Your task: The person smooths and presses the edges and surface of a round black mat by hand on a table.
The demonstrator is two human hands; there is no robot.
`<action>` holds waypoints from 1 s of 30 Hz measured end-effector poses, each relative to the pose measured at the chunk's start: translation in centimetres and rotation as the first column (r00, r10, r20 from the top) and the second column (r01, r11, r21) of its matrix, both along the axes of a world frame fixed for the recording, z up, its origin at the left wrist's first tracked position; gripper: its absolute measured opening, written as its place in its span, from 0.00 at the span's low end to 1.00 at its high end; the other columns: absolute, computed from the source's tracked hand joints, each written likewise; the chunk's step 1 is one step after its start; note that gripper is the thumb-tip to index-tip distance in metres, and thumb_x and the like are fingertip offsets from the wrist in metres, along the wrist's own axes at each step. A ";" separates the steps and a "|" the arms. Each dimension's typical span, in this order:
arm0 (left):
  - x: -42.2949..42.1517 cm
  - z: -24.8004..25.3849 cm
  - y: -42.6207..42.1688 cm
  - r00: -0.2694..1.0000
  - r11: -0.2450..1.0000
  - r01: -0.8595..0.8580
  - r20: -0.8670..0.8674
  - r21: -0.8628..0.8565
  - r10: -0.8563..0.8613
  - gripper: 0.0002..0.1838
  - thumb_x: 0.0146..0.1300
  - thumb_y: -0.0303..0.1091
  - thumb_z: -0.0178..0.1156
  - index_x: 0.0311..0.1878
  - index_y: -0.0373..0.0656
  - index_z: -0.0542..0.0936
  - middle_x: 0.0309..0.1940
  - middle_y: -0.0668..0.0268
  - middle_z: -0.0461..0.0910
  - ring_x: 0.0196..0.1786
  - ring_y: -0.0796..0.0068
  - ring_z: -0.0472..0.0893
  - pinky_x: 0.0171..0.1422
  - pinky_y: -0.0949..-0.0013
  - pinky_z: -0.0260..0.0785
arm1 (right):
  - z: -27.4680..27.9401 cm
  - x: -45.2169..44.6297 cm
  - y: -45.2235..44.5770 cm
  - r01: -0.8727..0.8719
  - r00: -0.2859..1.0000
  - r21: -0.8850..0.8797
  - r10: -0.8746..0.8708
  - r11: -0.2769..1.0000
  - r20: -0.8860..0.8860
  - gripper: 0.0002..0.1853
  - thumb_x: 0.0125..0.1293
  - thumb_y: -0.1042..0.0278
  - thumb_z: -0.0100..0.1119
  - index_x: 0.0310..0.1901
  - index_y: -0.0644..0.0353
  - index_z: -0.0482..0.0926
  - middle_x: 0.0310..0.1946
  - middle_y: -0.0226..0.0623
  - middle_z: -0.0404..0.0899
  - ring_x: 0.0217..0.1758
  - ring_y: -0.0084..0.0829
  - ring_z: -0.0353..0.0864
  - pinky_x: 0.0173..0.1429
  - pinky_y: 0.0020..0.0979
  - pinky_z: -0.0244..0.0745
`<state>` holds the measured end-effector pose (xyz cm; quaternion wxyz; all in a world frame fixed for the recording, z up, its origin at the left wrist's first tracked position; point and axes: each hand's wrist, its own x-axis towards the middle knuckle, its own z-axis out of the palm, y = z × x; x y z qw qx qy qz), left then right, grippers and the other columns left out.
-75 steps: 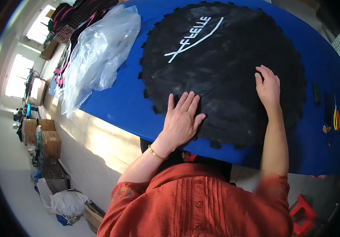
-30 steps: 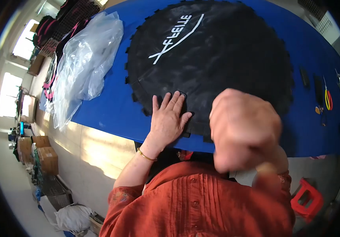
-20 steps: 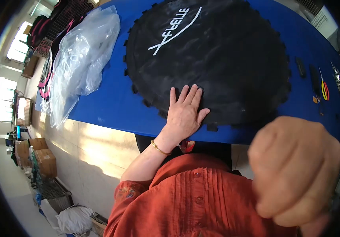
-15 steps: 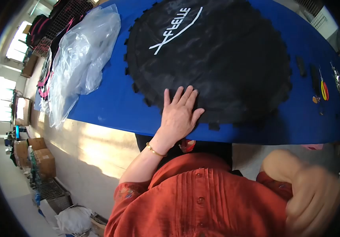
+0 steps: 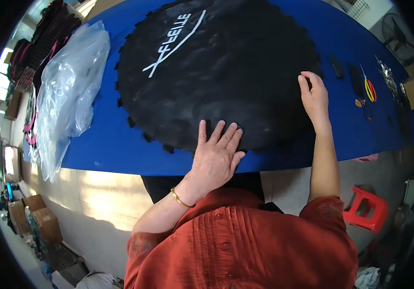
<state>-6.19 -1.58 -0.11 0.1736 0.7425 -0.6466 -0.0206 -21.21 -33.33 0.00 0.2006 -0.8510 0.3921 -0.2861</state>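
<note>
A clear plastic sheet (image 5: 74,79) is lying crumpled on the left of the blue table (image 5: 108,150) — a tool with yellow and red handles (image 5: 370,91) is resting toward the right. A red stool (image 5: 380,209) is standing on the floor, cardboard boxes (image 5: 47,224) are sitting far left — a fan (image 5: 397,36) is showing upper right.

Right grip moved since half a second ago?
Yes: right grip moved forward, from short of the blue tabletop to the right rim of the black logo disc.
</note>
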 end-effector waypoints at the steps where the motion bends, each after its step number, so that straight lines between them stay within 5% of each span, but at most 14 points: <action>1: 0.1 0.1 0.0 1.000 1.000 0.003 -0.031 -0.006 -0.004 0.29 0.82 0.50 0.53 0.75 0.40 0.78 0.76 0.56 0.77 0.80 0.48 0.72 0.87 0.28 0.43 | -1.2 -0.9 -1.0 0.053 0.993 -0.144 -0.067 0.988 -0.095 0.19 0.85 0.55 0.55 0.62 0.59 0.84 0.66 0.45 0.83 0.69 0.44 0.81 0.73 0.46 0.72; 2: 0.1 0.2 0.0 0.999 1.000 0.013 -0.040 -0.011 -0.014 0.29 0.82 0.49 0.54 0.75 0.40 0.78 0.76 0.55 0.77 0.80 0.48 0.72 0.87 0.28 0.43 | -2.6 -1.8 -1.7 0.091 0.972 -0.283 -0.147 0.955 -0.183 0.21 0.85 0.53 0.53 0.67 0.58 0.82 0.71 0.47 0.80 0.77 0.46 0.76 0.80 0.49 0.66; 8: -0.9 0.4 -3.6 0.991 0.991 0.130 -0.031 -0.014 -0.130 0.29 0.82 0.49 0.54 0.74 0.38 0.79 0.75 0.56 0.78 0.78 0.49 0.74 0.87 0.28 0.46 | -4.8 -1.4 -2.0 0.190 0.922 -0.231 -0.254 0.954 -0.293 0.28 0.86 0.46 0.48 0.76 0.53 0.75 0.81 0.48 0.69 0.87 0.50 0.60 0.89 0.59 0.49; 30: -2.4 0.8 -7.2 0.980 0.981 0.193 0.055 -0.004 -0.193 0.28 0.81 0.49 0.56 0.70 0.37 0.81 0.71 0.55 0.81 0.77 0.52 0.75 0.87 0.27 0.45 | -5.5 -1.6 -2.1 0.182 0.956 -0.317 -0.243 0.931 -0.165 0.23 0.82 0.52 0.56 0.70 0.54 0.81 0.76 0.48 0.76 0.82 0.52 0.69 0.85 0.58 0.57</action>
